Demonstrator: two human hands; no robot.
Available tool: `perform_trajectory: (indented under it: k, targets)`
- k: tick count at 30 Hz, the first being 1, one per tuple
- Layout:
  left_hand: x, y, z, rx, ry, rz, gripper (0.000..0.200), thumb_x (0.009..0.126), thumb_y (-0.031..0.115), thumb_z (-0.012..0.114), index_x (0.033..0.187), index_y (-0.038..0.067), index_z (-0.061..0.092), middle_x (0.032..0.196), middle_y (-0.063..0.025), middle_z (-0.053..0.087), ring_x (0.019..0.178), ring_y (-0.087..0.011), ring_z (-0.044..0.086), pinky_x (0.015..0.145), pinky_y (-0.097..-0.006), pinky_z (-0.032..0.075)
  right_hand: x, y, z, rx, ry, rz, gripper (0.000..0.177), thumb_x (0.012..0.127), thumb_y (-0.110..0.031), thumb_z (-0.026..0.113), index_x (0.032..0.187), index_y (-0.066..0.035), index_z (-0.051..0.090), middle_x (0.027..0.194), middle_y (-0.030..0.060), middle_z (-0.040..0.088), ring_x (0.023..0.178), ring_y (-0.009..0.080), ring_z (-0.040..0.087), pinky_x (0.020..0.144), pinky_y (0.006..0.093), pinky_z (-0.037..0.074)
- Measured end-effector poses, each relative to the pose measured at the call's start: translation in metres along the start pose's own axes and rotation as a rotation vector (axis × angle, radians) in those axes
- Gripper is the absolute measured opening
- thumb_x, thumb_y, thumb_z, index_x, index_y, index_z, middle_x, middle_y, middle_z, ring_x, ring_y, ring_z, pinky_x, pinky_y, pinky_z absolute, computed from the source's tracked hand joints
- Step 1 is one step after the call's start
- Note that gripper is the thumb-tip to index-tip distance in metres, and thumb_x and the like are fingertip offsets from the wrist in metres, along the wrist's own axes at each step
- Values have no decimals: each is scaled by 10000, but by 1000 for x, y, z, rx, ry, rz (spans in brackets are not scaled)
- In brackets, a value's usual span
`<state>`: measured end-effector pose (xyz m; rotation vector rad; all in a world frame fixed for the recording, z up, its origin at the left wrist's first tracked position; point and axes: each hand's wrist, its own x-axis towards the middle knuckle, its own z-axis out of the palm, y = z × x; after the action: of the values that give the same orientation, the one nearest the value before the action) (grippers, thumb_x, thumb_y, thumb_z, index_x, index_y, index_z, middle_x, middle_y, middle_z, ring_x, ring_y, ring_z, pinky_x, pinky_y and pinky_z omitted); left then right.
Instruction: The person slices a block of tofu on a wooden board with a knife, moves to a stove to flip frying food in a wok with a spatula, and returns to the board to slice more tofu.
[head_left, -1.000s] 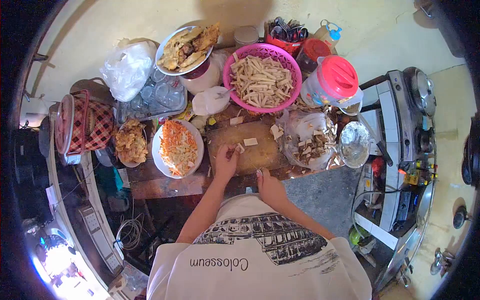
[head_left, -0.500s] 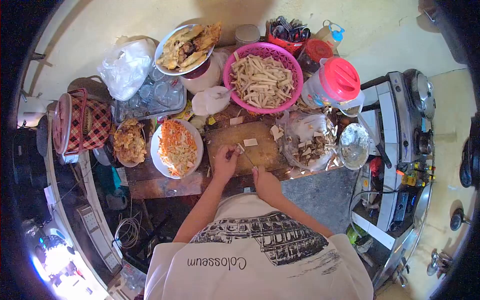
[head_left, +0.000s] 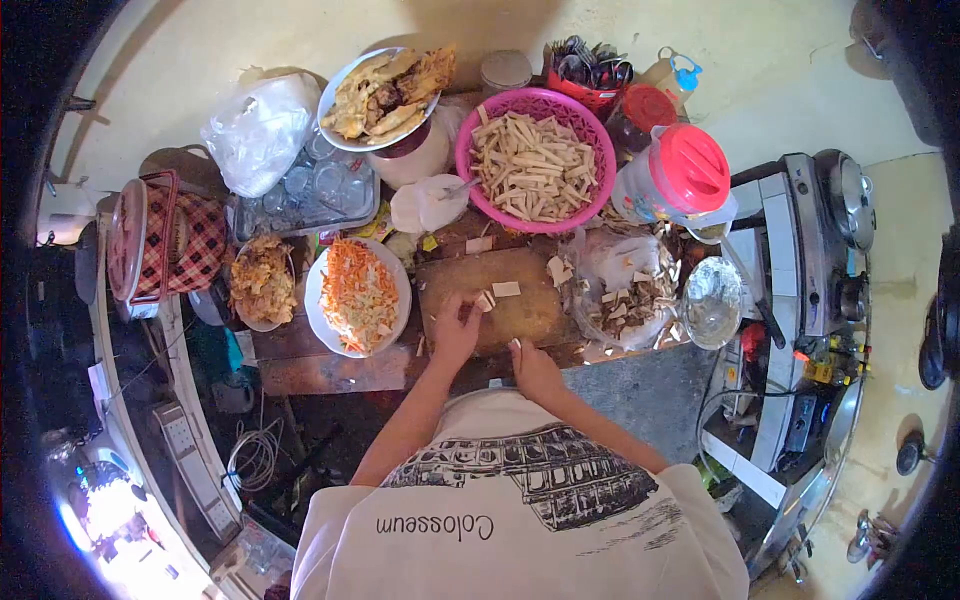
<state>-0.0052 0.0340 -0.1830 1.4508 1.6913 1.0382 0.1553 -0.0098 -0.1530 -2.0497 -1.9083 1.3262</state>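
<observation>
My left hand (head_left: 457, 328) is closed at the fingertips on a small pale cut piece (head_left: 485, 301) at the left of the wooden cutting board (head_left: 535, 310). My right hand (head_left: 538, 372) is wrapped round a knife (head_left: 516, 345) at the board's near edge; its blade hardly shows from this angle. A flat pale slice (head_left: 506, 289) lies on the board just beyond my left fingers. Behind the board stands a pink basket (head_left: 463, 185) of pale cut sticks. To the right, brown and pale scraps (head_left: 630, 300) lie on a clear plastic bag (head_left: 610, 255).
Left of the board sit a white plate (head_left: 318, 325) of shredded carrot and a bowl of fried food (head_left: 262, 285). A plate of fried pieces (head_left: 385, 95), a pink-lidded jug (head_left: 690, 170) and a metal bowl (head_left: 712, 300) surround the work area. A stove (head_left: 805, 240) stands right.
My right hand has shifted slightly right and down, taking the knife away from the piece. My left hand stays on the board, and the piece in its fingers now shows more plainly.
</observation>
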Motion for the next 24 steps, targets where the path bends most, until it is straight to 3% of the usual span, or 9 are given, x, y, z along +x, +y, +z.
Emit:
perform_trajectory:
  k: [1, 4, 6, 11, 13, 19, 24]
  targets:
    - [-1, -5, 1, 48, 11, 44, 150, 852, 140, 601, 907, 2, 582, 855, -113, 547, 760, -202, 578, 685, -301, 466, 3, 2, 3, -16, -4, 6, 396, 951, -337, 326, 953, 29, 480, 769, 304, 588, 738, 450, 586, 667, 526, 463]
    - [-4, -14, 10, -327, -34, -212, 155, 850, 145, 603, 910, 4, 583, 859, -109, 541, 770, -206, 576, 698, -304, 464, 13, -1, 9, -22, 19, 16, 397, 949, -343, 330, 954, 23, 483, 764, 297, 592, 740, 443, 592, 670, 523, 465]
    - [-7, -10, 9, -252, -51, -236, 155, 851, 144, 602, 910, 2, 581, 868, -107, 539, 771, -200, 575, 697, -298, 464, 12, -1, 11, -21, 45, 5, 394, 948, -346, 334, 955, 18, 485, 761, 291, 594, 738, 438, 594, 668, 522, 465]
    - [-7, -46, 22, -278, 10, -156, 150, 850, 134, 605, 904, -3, 578, 875, -104, 535, 761, -175, 574, 673, -268, 466, -1, 8, 2, -76, 57, 1, 377, 947, -346, 346, 961, 4, 487, 749, 282, 594, 721, 440, 590, 650, 525, 461]
    - [-5, -46, 20, -214, 20, -117, 145, 851, 126, 604, 900, -8, 576, 872, -99, 533, 752, -161, 575, 661, -257, 467, -7, 22, -1, -78, 40, -25, 373, 946, -355, 347, 1001, -7, 472, 744, 275, 601, 701, 446, 595, 640, 529, 471]
    - [-5, -8, 8, -357, -25, -301, 155, 844, 136, 625, 890, -4, 578, 857, -78, 572, 761, -145, 579, 661, -253, 467, -28, 0, -21, 53, 42, -70, 374, 955, -352, 325, 1015, -10, 463, 735, 278, 593, 696, 468, 569, 621, 542, 441]
    - [-4, -20, 11, -276, 14, -201, 174, 845, 153, 628, 879, -9, 573, 845, -78, 586, 748, -142, 589, 658, -255, 475, -30, -5, -20, 29, 34, -58, 367, 956, -341, 319, 1034, -12, 463, 732, 283, 592, 696, 470, 569, 618, 548, 437]
